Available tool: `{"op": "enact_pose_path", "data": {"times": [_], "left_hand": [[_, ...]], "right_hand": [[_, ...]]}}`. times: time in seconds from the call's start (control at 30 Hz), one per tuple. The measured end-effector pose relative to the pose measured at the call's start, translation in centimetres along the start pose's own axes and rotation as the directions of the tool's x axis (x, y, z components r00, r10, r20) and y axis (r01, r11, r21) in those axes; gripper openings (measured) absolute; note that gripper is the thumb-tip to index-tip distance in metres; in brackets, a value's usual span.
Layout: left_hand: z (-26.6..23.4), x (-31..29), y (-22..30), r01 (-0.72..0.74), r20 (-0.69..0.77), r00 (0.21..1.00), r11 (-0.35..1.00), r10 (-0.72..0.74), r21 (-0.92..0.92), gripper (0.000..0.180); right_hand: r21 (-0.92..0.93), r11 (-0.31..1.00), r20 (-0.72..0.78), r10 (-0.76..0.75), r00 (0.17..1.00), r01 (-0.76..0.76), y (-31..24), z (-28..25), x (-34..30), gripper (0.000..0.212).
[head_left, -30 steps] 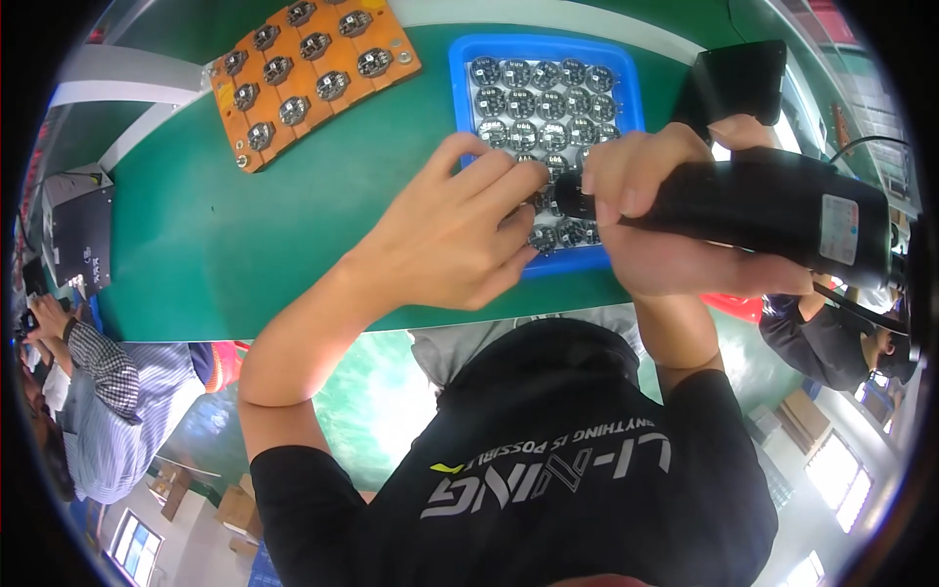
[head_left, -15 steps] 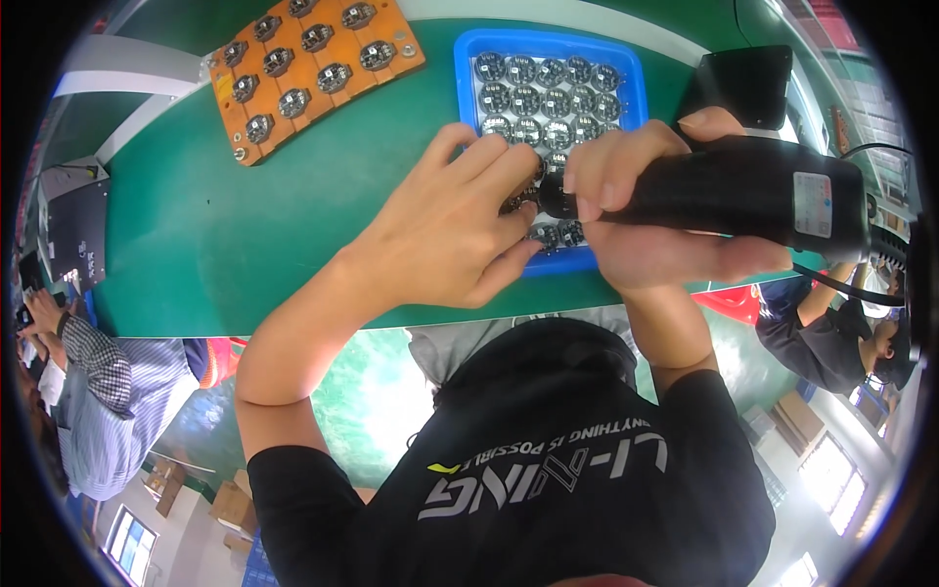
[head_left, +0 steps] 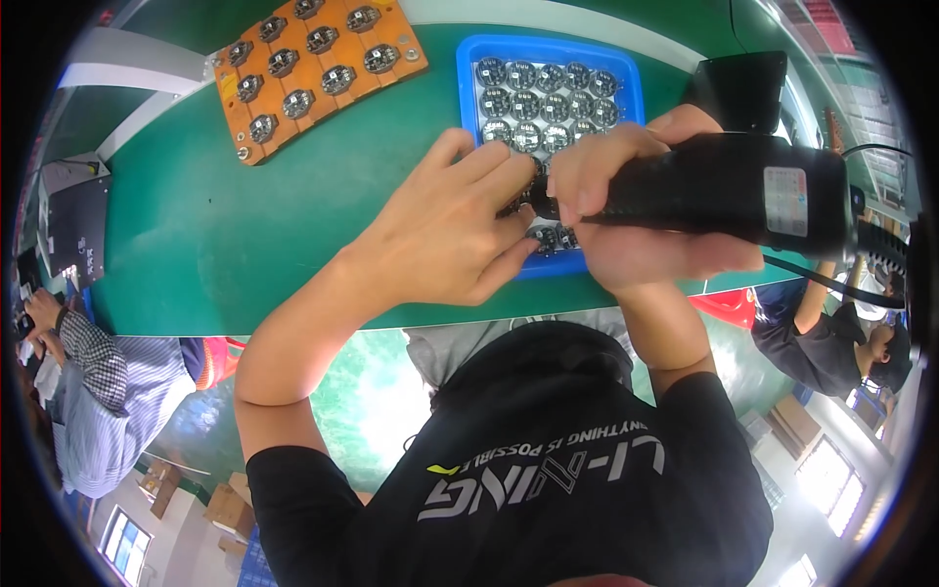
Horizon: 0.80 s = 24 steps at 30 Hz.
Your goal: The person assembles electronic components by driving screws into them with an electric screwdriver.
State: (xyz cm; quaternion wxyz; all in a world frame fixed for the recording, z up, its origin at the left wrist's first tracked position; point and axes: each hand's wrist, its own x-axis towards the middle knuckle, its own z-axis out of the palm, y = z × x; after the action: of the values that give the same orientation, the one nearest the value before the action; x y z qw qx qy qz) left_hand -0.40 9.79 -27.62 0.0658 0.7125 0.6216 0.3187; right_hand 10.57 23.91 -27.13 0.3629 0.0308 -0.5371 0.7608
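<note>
My right hand (head_left: 626,196) is wrapped round a black electric screwdriver (head_left: 719,191), which lies level with its front end pointing left. That end meets my left hand (head_left: 450,220) over a blue tray (head_left: 466,61). The left fingers are curled and pressed at a dark round circuit board, mostly hidden behind them and the driver's tip. Rows of small round circuit boards (head_left: 555,108) lie on the white bottom of the tray. A few more show below my fingers by the tray's near edge.
An orange fixture board (head_left: 323,73) holding several round boards sits at the far left of the green table (head_left: 264,225). A black box (head_left: 740,93) stands beyond the tray. From the screwdriver's rear a dark cable (head_left: 831,284) runs off. Other people are at both sides.
My right hand and the screwdriver have shifted slightly left, closer to my left fingers. My left hand stays in nearly the same place.
</note>
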Motion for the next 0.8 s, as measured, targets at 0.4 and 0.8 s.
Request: {"op": "enact_pose_path", "data": {"times": [0.4, 0.8], "left_hand": [[0.4, 0.3, -0.2, -0.023, -0.008, 1.000, 1.000, 0.023, 0.018, 0.017], [-0.1, 0.8, 0.7, -0.022, 0.068, 0.998, 0.998, 0.019, 0.052, 0.024]], "right_hand": [[-0.026, 0.991, -0.114, 0.124, 0.986, -0.128, -1.1, -0.3, 1.0, 0.100], [-0.372, 0.870, -0.381, -0.461, 0.802, 0.323, -13.9, -8.3, 1.2, 0.113]]}}
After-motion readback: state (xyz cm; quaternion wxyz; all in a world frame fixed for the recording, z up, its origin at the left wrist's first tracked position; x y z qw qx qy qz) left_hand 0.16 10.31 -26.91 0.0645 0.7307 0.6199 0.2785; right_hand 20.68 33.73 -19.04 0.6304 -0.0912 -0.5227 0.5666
